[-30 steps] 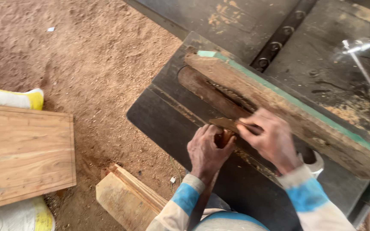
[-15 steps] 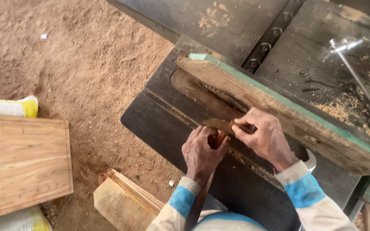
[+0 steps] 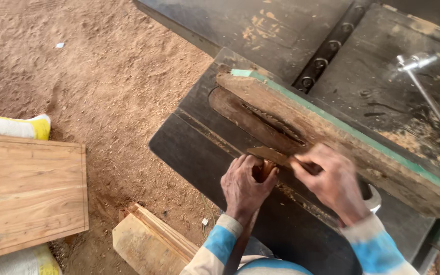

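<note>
— What are the hands doing?

— The left hand (image 3: 244,184) is closed around a thin strip of wood (image 3: 267,168), fingers curled over it, pressing it down on the dark saw table (image 3: 189,147). The right hand (image 3: 332,183) is just beside it, fingers bent and pinching the far end of a small flat piece (image 3: 271,154) that lies across the strip. That hand is blurred, so I cannot be sure how firm the hold is.

— Where is the strip on the table?

— Near the front edge, just in front of the saw blade (image 3: 273,122), which shows in its slot beside the long wooden fence (image 3: 342,137) with the green edge.

— And around it?

— Sawdust covers the ground (image 3: 103,76) to the left. A wide board (image 3: 26,193) rests on yellow and white sacks (image 3: 16,126), and a stack of offcuts (image 3: 148,242) lies near the person's left sleeve. A metal lever (image 3: 429,97) stands on the machine top at the right.
</note>
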